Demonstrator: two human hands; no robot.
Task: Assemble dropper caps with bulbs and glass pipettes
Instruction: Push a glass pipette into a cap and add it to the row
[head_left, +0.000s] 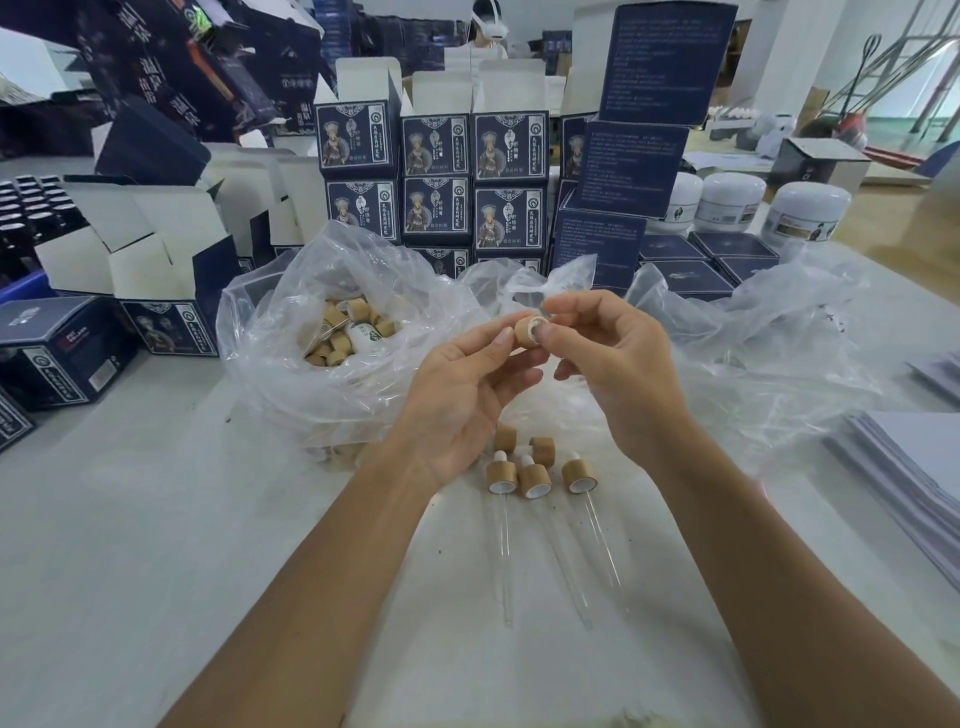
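The pale desk (156, 545) carried everything. Across its far side stood stacked dark blue printed cartons (436, 182), several with white flaps raised, and to the right of them white jars (802, 210) sat in a row. A large clear plastic bag (291, 364) lay open left of centre, holding a heap of bamboo-coloured caps (337, 338); more crumpled clear plastic (753, 353) spread to the right. A stack of white sheets (914, 467) lay at the right edge.

Near the person, three assembled droppers (535, 480) lay side by side on the desk, each a bamboo collar with a white bulb tip and a clear glass pipette (504, 551) pointing toward the viewer. Two loose caps (543, 449) sat just behind them.

Above these, both hands met over the desk. The left hand (457, 395) pinched a single bamboo cap (527, 331) between thumb and fingertips, its grip closed on the cap's side. The right hand (618, 364) had its thumb and forefinger curled onto the cap's open end, pressing at a small pale piece there; what that piece was could not be made out.
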